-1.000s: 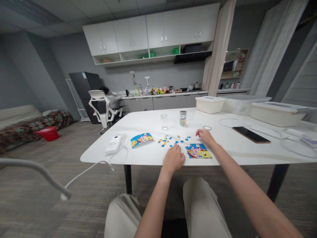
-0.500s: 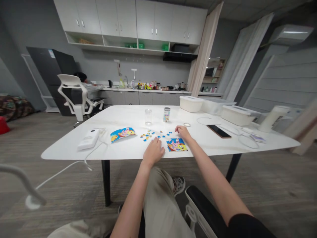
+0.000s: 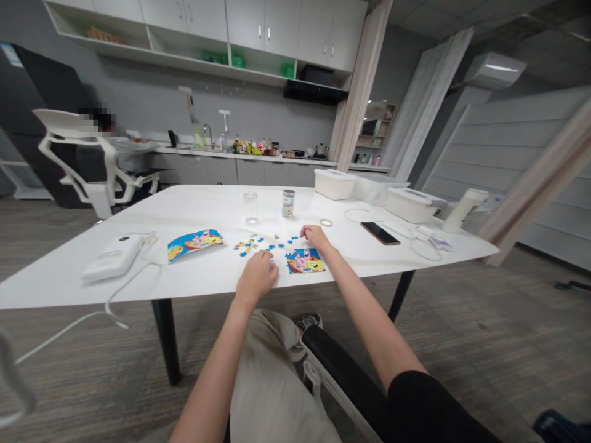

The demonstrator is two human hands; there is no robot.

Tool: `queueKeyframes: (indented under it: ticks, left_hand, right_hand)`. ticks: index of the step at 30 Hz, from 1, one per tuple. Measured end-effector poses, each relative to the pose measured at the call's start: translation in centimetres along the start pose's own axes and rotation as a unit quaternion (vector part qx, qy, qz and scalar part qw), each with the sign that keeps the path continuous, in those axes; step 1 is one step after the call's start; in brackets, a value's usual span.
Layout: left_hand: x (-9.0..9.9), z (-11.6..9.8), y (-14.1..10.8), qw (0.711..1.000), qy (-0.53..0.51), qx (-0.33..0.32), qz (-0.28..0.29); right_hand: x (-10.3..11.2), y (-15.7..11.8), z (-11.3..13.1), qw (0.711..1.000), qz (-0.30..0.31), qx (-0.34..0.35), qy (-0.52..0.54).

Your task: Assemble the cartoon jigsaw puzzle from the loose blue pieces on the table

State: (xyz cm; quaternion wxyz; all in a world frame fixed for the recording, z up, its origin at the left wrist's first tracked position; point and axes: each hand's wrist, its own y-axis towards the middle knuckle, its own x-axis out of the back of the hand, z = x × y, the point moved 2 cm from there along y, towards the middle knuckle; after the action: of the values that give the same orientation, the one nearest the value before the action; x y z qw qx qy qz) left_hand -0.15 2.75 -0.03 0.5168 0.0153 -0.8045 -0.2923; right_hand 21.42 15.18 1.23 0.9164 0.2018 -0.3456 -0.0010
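A partly joined puzzle point(image 3: 305, 261) with a yellow and pink cartoon picture lies near the table's front edge. My left hand point(image 3: 257, 274) rests just left of it, fingers curled, close to the loose puzzle pieces point(image 3: 247, 246). Beyond the puzzle's upper right corner is my right hand point(image 3: 316, 236), its fingers bent together at the table; whatever they might hold is too small to make out. A curved picture sheet point(image 3: 196, 243) lies to the left. Behind the pieces stand a clear jar point(image 3: 251, 208) and a printed can point(image 3: 288, 204).
A round ring or lid point(image 3: 325, 222) lies right of the can. Farther right are a phone point(image 3: 380, 233), white cables and lidded white boxes point(image 3: 335, 184). A white device point(image 3: 115, 257) with a cable sits at the left. A person point(image 3: 124, 144) sits in the background.
The camera view has turned to the right, so the table and items appear farther left. Both hands stay in nearly the same places beside the puzzle.
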Motion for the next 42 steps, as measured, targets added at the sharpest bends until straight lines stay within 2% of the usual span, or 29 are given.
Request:
queueKeyframes:
  ticks: [4, 14, 16, 22, 26, 29, 34, 42]
  left_hand:
    - [0.2, -0.2, 0.0, 1.0, 0.024, -0.002, 0.009]
    - [0.1, -0.3, -0.1, 0.999, 0.011, -0.007, 0.033]
    - [-0.1, -0.3, -0.2, 0.999, 0.01, -0.028, 0.032]
    - [-0.1, -0.5, -0.5, 0.989, 0.007, -0.144, 0.024]
    - [0.0, -0.7, -0.5, 0.982, 0.01, -0.188, 0.027]
    - [-0.2, -0.9, -0.5, 0.976, 0.022, -0.212, 0.043]
    - [-0.8, -0.8, -0.4, 0.974, 0.03, -0.213, 0.078]
    - [-0.6, -1.0, -0.2, 0.975, -0.003, -0.194, 0.106]
  right_hand:
    - [-0.2, 0.1, 0.1, 1.0, 0.008, 0.004, -0.001]
    - [0.0, -0.3, 0.5, 1.0, 0.02, 0.0, -0.013]
    - [0.1, -0.4, 0.5, 1.0, 0.021, 0.0, -0.016]
    - [-0.1, -0.7, 1.3, 0.999, 0.042, 0.004, -0.029]
    - [-1.0, -2.3, 2.6, 0.99, 0.099, 0.078, -0.061]
    - [-1.4, -3.9, 3.1, 0.986, 0.086, 0.115, -0.087]
    - [-1.6, -5.3, 3.2, 0.988, 0.057, 0.11, -0.086]
    - [-1.5, -5.2, 3.3, 0.989, 0.073, 0.097, -0.081]
